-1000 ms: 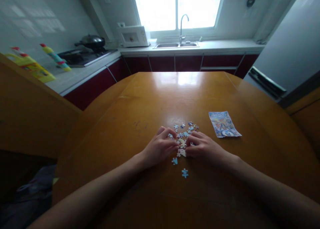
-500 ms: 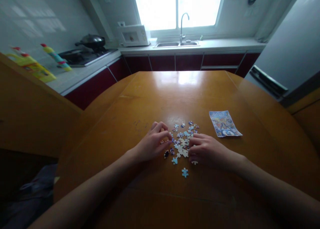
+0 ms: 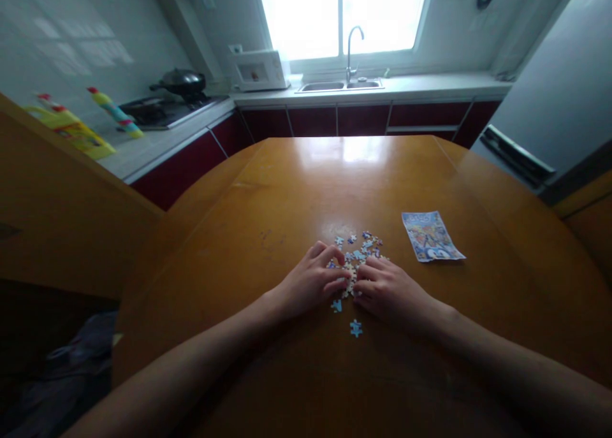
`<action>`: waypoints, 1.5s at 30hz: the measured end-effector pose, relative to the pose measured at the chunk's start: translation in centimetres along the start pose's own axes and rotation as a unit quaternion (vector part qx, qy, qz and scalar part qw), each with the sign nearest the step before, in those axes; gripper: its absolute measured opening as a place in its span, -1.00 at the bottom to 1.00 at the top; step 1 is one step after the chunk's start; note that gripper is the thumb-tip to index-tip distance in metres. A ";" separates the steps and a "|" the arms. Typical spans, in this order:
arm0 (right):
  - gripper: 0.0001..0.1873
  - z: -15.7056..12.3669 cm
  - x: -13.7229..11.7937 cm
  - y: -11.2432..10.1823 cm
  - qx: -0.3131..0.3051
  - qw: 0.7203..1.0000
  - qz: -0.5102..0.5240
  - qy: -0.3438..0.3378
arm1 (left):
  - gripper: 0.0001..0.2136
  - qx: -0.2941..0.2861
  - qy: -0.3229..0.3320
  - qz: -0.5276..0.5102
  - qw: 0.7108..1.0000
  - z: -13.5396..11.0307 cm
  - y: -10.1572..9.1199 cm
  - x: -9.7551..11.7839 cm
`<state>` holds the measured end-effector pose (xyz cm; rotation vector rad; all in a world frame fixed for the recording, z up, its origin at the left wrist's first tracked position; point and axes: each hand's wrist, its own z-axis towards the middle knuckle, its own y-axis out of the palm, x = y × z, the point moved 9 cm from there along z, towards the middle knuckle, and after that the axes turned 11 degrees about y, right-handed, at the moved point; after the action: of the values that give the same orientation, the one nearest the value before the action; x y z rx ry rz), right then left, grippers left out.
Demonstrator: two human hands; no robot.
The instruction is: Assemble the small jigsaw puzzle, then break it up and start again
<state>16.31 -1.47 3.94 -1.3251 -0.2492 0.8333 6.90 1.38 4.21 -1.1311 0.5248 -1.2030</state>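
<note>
Puzzle pieces (image 3: 359,247) lie in a small heap near the middle of the tabletop (image 3: 335,183), and both hands are right on them. The left hand (image 3: 310,284) and the right hand (image 3: 388,289) rest palm down with fingers curled inward, fingertips almost meeting at the near side of the heap. Whether either one is pinching a piece, I cannot tell; the fingers hide it. Two blue strays sit apart from the heap towards the near edge: one blue piece (image 3: 337,306) just beside the left fingers, another loose piece (image 3: 355,328) between the wrists. A picture card (image 3: 431,236) lies flat towards the right edge, well apart from the heap. The risk here looks like scatter: the top is glossy, so a dragged wrist or forearm could skid those strays off the near edge, and a hard nudge could spread the heap.
</note>
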 end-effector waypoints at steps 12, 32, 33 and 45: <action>-0.80 -1.4 1.5 -2.9 -0.207 0.960 0.166 0.088 | -0.96 0.001 -0.006 -0.061 0.998 -1.7 -3.4 -0.7; -0.92 -2.3 0.8 -0.7 -0.129 0.992 0.003 0.009 | -0.85 -0.051 -0.054 -0.049 0.996 0.2 0.3 1.5; -0.91 -2.6 0.8 -0.7 -0.123 0.992 0.004 0.006 | -0.86 -0.049 -0.062 -0.052 0.996 0.2 0.4 1.4; -0.87 -2.8 1.9 -1.8 -0.036 0.990 0.046 0.127 | -0.96 -0.025 -0.117 -0.095 0.988 0.2 0.3 -0.4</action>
<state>20.02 -2.36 4.26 -1.5041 -0.0170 0.7276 7.03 1.77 3.93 -1.3687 0.2733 -1.2036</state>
